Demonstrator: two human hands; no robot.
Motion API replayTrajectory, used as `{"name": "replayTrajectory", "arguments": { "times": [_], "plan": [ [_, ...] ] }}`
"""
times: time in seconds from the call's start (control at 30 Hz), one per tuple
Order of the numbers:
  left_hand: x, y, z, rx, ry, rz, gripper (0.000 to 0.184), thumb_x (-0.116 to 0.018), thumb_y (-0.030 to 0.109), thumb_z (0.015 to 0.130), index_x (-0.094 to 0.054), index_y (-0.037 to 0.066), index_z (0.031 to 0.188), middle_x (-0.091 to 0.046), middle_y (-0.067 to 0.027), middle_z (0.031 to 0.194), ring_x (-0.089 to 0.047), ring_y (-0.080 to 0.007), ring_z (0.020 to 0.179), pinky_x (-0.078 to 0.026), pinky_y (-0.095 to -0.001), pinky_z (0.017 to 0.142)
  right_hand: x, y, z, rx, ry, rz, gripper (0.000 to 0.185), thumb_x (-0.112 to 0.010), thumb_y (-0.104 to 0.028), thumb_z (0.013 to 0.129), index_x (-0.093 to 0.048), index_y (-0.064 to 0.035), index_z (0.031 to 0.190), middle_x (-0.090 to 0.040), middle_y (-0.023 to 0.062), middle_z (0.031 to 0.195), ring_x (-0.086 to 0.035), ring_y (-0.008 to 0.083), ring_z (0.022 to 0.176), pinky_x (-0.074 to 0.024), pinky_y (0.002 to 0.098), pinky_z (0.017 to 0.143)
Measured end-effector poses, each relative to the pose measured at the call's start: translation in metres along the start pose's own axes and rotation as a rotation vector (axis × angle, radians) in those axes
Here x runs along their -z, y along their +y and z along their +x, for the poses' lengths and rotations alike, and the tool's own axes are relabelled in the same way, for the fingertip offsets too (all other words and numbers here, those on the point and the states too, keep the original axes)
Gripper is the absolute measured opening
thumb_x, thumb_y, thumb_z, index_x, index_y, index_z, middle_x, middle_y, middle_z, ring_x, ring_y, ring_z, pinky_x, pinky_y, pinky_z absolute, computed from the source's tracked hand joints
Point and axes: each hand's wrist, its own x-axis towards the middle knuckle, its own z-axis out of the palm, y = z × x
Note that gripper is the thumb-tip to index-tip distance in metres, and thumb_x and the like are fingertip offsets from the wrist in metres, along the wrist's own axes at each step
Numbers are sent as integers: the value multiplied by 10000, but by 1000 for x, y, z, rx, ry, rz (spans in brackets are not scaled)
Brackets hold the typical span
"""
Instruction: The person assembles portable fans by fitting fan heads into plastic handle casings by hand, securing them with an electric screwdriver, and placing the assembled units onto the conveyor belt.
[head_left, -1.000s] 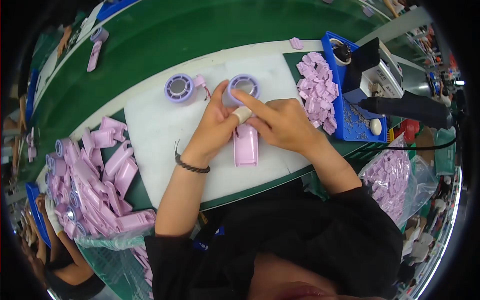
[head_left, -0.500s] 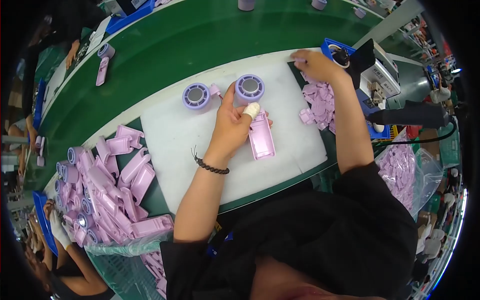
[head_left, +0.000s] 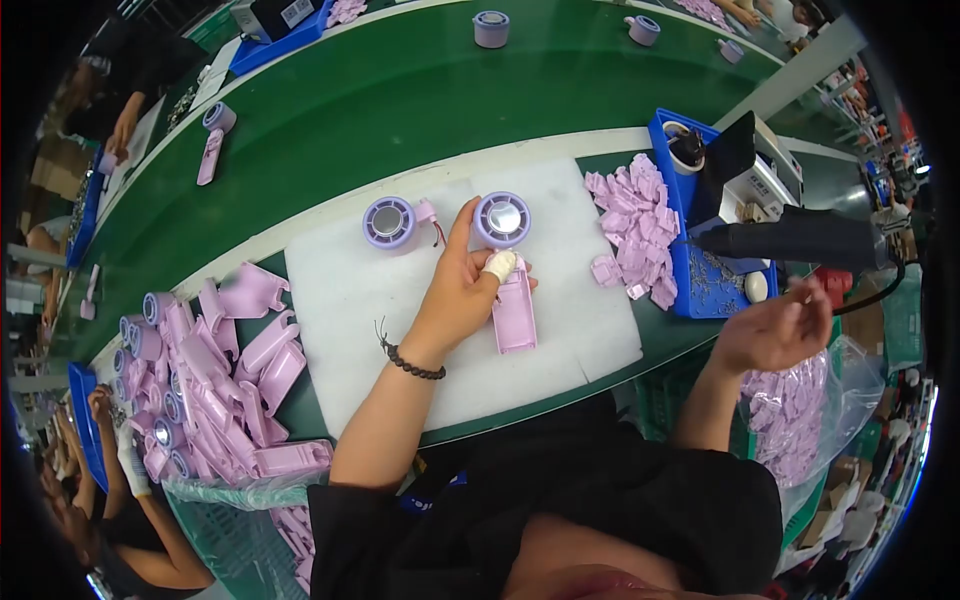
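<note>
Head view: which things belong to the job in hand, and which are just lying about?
Likely the job:
pink handle with purple head, in left grip
second purple head
left pink pile
right pink pile

Likely just lying about:
white oval object in blue tray
bagged pink parts
pink-handled unit on green surface

My left hand hides part of the pink handle, my right hand blurs, and bits in the blue tray are too small to identify.
</note>
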Motion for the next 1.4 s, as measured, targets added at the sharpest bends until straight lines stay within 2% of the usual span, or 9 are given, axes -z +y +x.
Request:
{"name": "replayTrajectory", "arguments": {
  "times": [0.1,0.23,0.37,0.57,0.87,1.17,1.23,1.3,1.4],
  "plan": [
    [-1,1,1,27,18,33,716,-470,-65,943,-111,57,1551,-660,-226,1031,-717,-275,847,-603,-329,749,-33,0,21,-355,4,158,625,-510,-152,902,-305,17,1468,-392,240,1450,-522,320,1244,-375,416,1093],
    [-8,10,8,24,-2,177,709,-475,-66,956,-114,62,1552,-664,-236,1038,-715,-296,854,-614,-355,770,-39,7,47,-815,-535,800,650,-512,-294,941,-306,31,1464,-582,222,1200,-638,315,962,-457,419,980],
    [-21,20,22,65,-31,186,690,-471,-56,968,-118,58,1550,-664,-232,1034,-714,-301,859,-615,-357,771,-28,32,39,-517,-680,957,594,-487,-354,981,-368,25,1422,-614,120,878,-611,219,705,-517,380,766],
    [-29,12,40,116,-47,112,686,-473,-40,975,-112,57,1551,-662,-235,1047,-712,-303,874,-614,-353,766,-32,25,64,-503,74,98,419,-487,-374,1030,-524,-14,1241,-537,43,682,-514,132,551,-449,259,546],
    [-21,-4,34,-2,-62,105,713,-478,-27,980,-76,79,1560,-658,-245,1065,-709,-306,896,-614,-363,777,-19,57,74,-323,127,48,481,-456,-457,1030,-498,-35,1258,-543,45,718,-513,139,578,-470,295,554],
    [-9,-13,39,-75,-212,168,783,-452,-111,912,-79,105,1566,-608,-240,1204,-692,-260,937,-605,-339,789,8,94,81,-820,-183,381,428,-462,-374,1034,-530,-63,1320,-518,19,761,-461,94,613,-428,253,547],
    [-9,-14,40,-86,-221,26,828,-490,-115,852,-103,68,1561,-550,-221,1314,-674,-243,994,-582,-319,820,11,110,77,-826,112,-10,384,-406,-343,1059,-591,-114,1306,-574,1,785,-480,62,609,-466,201,565],
    [-5,-30,44,-250,-192,146,801,-520,-60,867,-112,17,1552,-554,-212,1298,-678,-232,956,-550,-304,817,0,93,74,-679,34,-404,377,-422,-344,1054,-651,-108,1238,-623,-10,773,-565,88,623,-481,223,570],
    [-6,-13,34,-87,-177,198,817,-398,-123,843,-58,51,1565,-558,-241,1285,-697,-240,921,-572,-323,788,2,76,71,-662,-60,-161,376,-395,-320,1060,-590,-69,1260,-550,23,735,-501,119,599,-448,249,556]
  ]
}}
